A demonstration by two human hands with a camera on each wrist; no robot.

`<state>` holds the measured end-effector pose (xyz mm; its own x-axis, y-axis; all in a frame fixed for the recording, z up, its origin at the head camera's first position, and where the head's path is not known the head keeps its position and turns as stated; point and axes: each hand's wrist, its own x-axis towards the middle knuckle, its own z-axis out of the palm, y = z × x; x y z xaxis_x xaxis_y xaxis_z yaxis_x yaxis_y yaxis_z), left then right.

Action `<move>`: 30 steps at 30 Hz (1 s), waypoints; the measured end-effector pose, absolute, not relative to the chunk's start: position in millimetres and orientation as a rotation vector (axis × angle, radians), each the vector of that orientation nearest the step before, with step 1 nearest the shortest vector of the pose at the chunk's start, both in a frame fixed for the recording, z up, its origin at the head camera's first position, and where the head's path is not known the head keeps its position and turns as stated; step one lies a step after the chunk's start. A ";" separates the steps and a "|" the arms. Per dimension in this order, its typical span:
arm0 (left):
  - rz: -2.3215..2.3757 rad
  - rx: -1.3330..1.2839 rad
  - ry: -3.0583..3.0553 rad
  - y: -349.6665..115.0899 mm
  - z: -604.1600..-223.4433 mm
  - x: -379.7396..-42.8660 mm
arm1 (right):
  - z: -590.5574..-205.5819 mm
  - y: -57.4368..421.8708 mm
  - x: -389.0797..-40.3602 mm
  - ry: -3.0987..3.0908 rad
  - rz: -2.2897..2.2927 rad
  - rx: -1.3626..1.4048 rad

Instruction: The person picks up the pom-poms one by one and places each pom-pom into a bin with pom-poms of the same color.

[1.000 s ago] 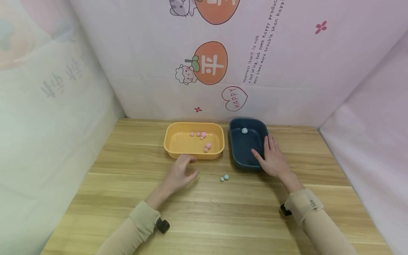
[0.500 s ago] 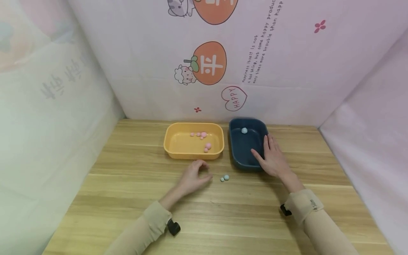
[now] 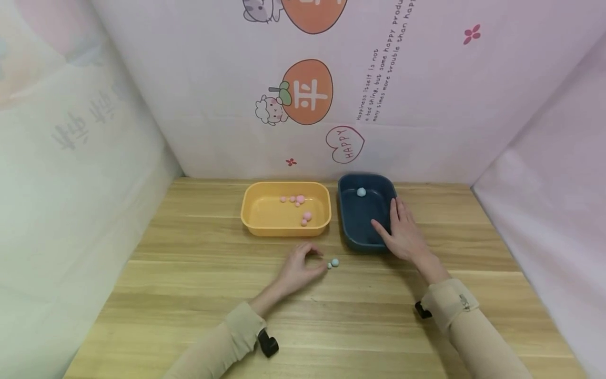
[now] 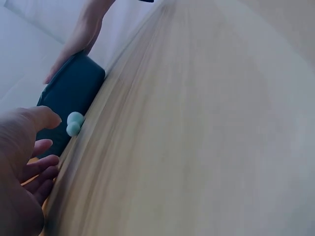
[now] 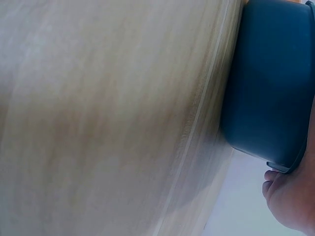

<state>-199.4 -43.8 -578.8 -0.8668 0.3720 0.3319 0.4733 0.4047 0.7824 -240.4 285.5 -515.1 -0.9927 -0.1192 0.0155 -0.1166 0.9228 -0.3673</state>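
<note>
My left hand (image 3: 299, 268) is low over the table, thumb and fingers curved apart with a gap between them and nothing held. Right at its thumb tip lie two small pale-blue balls (image 3: 335, 262), one bigger than the other; the left wrist view shows the pale-blue balls (image 4: 74, 123) side by side just past the thumb. My right hand (image 3: 404, 237) rests on the right rim of a dark blue bin (image 3: 360, 231), fingers straight along the edge and thumb reaching over the inside. A single pale-blue ball (image 3: 361, 192) lies at the bin's far end.
Left of the blue bin stands a yellow bin (image 3: 251, 210) with several pink balls (image 3: 300, 199) in it. Both bins are near the back of the wooden table (image 3: 331, 326), before a printed cloth (image 3: 402, 79). Cloth also hangs at both sides.
My left hand has moved right, from the yellow bin's front edge to the two pale-blue balls on the table. My right hand stays on the blue bin's rim.
</note>
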 end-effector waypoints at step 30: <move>-1.296 -0.862 -2.533 -30.6 -579.3 -194.0 | -511.5 281.6 -237.0 3.070 -0.571 -0.196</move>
<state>-194.0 -30.6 -579.3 -0.8187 0.4175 0.3943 0.5640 0.4555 0.6888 -237.0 281.6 -511.5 -0.9921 -0.1254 0.0100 -0.1206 0.9256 -0.3587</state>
